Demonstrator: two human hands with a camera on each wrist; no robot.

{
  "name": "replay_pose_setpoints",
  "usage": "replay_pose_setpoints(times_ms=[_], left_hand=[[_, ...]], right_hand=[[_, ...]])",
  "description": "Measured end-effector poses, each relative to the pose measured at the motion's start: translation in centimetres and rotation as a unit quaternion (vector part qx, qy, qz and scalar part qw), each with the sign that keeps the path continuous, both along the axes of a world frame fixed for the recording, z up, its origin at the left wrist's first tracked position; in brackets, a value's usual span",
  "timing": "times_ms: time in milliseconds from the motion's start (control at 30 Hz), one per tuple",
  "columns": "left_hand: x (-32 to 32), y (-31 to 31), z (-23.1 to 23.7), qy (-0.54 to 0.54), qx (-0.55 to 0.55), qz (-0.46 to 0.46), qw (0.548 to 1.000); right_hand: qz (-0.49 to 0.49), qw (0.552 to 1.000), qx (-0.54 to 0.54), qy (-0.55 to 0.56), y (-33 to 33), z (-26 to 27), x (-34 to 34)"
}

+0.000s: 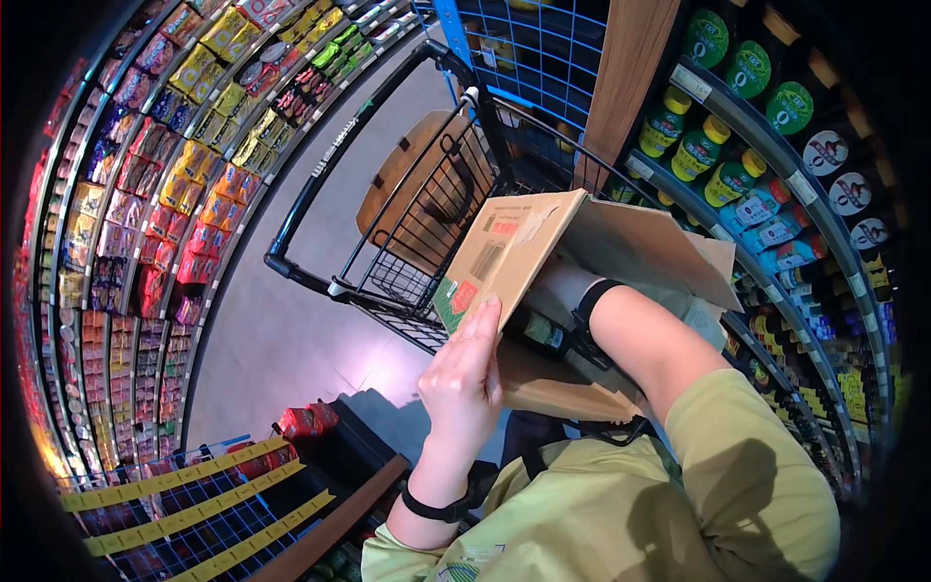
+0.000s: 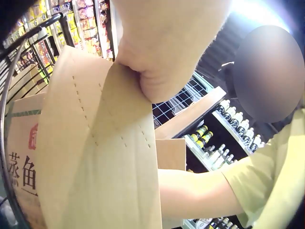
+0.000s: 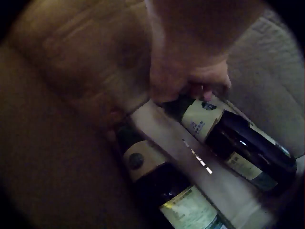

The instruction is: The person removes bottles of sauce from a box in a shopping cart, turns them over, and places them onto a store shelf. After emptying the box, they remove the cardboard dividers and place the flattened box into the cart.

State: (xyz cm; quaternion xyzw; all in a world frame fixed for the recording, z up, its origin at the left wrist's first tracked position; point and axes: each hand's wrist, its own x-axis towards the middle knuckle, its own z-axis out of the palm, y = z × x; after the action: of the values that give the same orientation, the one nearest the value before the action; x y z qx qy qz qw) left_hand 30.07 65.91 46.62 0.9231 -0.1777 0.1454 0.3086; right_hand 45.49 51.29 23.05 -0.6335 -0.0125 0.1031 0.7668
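Head view: an open brown cardboard box [image 1: 640,247] is sitting by the black cart [image 1: 282,242]; the left hand [image 1: 464,369] is pinching its flap [image 1: 509,242], the right arm [image 1: 645,335] reaching inside. Left wrist: a printed panel [image 2: 21,148] is showing 蒸鱼. Right wrist: two dark, pale-labelled bottles [image 3: 238,136] are lying inside the box, the right hand [image 3: 190,78] gripping one's neck

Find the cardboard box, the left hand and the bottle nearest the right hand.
Cardboard box [image 1: 514,244]: head view, printed surface.
Left hand [image 1: 461,376]: head view, back of the hand.
Bottle [image 3: 236,143]: right wrist view, dark body.
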Motion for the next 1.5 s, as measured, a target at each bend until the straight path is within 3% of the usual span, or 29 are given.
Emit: replay_pose_setpoints(times_ms=[33,67,100,133,167,200,267,300,333,433,467,567,633,800,867,900,933,967,1000,1067,1133,1300,1333,1400,1467,1500], left_hand=[[0.2,-0.2,0.0,-0.004,0.000,-0.003,1.000],[0.3,-0.5,0.1,-0.015,-0.002,0.000,1.000],[0.4,-0.7,0.2,-0.026,-0.002,0.003,1.000],[0.5,-0.8,0.3,-0.028,0.002,0.000,1.000],[0.5,-0.8,0.5,-0.030,0.000,-0.005,1.000],[0.5,-0.8,0.5,-0.030,-0.001,-0.009,1.000],[1.0,0.0,0.1,-0.022,-0.003,-0.012,1.000],[1.4,0.4,0.1,-0.017,-0.011,-0.012,1.000],[1.7,0.6,0.4,0.030,-0.008,0.012,0.999],[4.2,2.1,-0.5,0.063,0.025,0.036,0.997],[5.1,2.8,-1.2,0.057,0.022,0.025,0.998],[7.4,4.0,-1.7,0.060,0.113,0.039,0.991],[8.4,3.5,-0.5,0.134,0.299,0.088,0.941],[9.7,-0.2,0.6,0.084,0.257,0.004,0.963],[10.6,-2.1,1.6,0.176,0.192,-0.085,0.962],[10.9,-3.1,2.8,0.278,0.155,-0.114,0.941],[11.0,-3.3,2.7,0.273,0.155,-0.118,0.942],[11.0,-3.4,2.4,0.300,0.038,-0.186,0.935],[10.9,-3.5,2.3,0.323,-0.079,-0.254,0.908],[9.7,-3.7,3.5,0.406,-0.163,-0.337,0.834],[8.0,-4.5,3.0,0.350,-0.167,-0.397,0.832],[3.2,-7.2,2.4,0.486,-0.280,-0.430,0.708],[2.0,-7.8,2.4,0.512,-0.288,-0.438,0.681],[-0.4,-8.9,2.4,0.504,-0.290,-0.434,0.688],[-2.6,-10.1,2.9,0.593,-0.372,-0.407,0.587],[-3.5,-10.6,2.9,0.658,-0.361,-0.411,0.517]], right_hand=[[0.043,0.943,-0.322,-0.070,0.0,2.4,-0.8],[0.078,0.781,-0.607,-0.128,0.0,3.6,-1.4],[0.074,0.782,-0.605,-0.128,0.5,1.7,-1.3],[-0.009,0.750,-0.630,-0.200,1.4,-2.1,-0.8],[-0.091,0.708,-0.647,-0.268,2.1,-2.3,-0.7],[-0.094,0.711,-0.645,-0.265,1.9,-2.7,-0.7],[0.081,0.835,-0.544,-0.002,1.1,3.3,-1.6],[0.038,0.825,-0.562,-0.047,1.2,4.0,-1.4],[0.067,0.876,-0.471,-0.078,0.1,2.0,-0.6],[0.079,0.898,-0.432,0.020,-2.5,13.1,-2.7],[0.056,0.914,-0.399,-0.047,-3.3,12.9,-3.3],[0.057,0.923,-0.380,-0.026,-5.3,13.5,-4.9],[0.041,0.947,-0.316,-0.034,-6.3,13.7,-6.3],[-0.013,0.969,-0.243,-0.030,-6.5,15.6,-8.1],[-0.004,0.976,-0.213,-0.039,-6.8,18.7,-9.2],[-0.007,0.976,-0.215,-0.041,-7.1,20.3,-9.9],[-0.031,0.982,-0.178,-0.054,-7.3,22.0,-10.6],[-0.056,0.986,-0.141,-0.066,-7.6,23.7,-11.3],[-0.063,0.985,-0.144,-0.070,-8.0,25.3,-11.9],[-0.136,0.979,-0.042,-0.147,-9.3,28.3,-13.3],[-0.159,0.971,0.003,-0.177,-11.4,31.4,-14.7],[-0.204,0.938,0.221,-0.173,-15.4,34.2,-17.4],[-0.205,0.938,0.219,-0.173,-16.2,33.9,-17.9],[-0.130,0.917,0.318,-0.201,-17.8,33.3,-19.0],[-0.136,0.916,0.326,-0.192,-19.1,33.1,-20.6],[-0.103,0.905,0.363,-0.197,-20.0,32.5,-21.4]])
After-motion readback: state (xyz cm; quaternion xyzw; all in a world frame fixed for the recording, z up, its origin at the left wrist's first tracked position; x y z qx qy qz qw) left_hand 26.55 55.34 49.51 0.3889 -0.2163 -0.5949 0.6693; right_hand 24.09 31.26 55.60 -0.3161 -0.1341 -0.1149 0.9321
